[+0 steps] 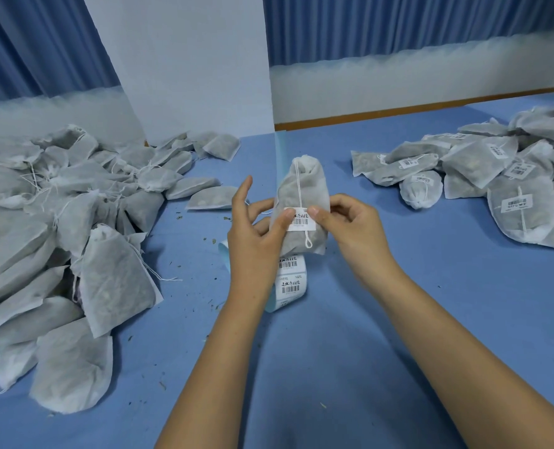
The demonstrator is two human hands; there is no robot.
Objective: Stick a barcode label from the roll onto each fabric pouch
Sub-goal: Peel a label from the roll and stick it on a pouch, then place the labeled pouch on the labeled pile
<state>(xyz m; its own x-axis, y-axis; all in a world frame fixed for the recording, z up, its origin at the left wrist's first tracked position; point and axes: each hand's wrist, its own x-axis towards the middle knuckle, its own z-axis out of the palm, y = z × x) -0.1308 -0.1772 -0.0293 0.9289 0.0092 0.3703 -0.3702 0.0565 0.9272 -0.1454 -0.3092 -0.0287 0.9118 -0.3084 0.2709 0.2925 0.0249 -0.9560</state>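
Both hands hold one fabric pouch [301, 202] upright above the blue counter [399, 303]. Left hand [256, 234] grips its left edge, thumb on the label [300, 219], index finger sticking up free. Right hand [347, 225] grips the right edge, thumb pressing the label's right end. Pouch is white non-woven, semi-sheer, dark dried filling showing through, top cinched, white drawstring [301, 205] hanging down the front and running under the label, ending in a loop just below it. Label is a white rectangle, barcode plus black characters, on the pouch's lower front. Label roll [290, 280] lies on the counter directly below the hands, pale blue backing. Unlabelled pouches [58, 222] heaped to the left, labelled pouches [496, 176] to the right
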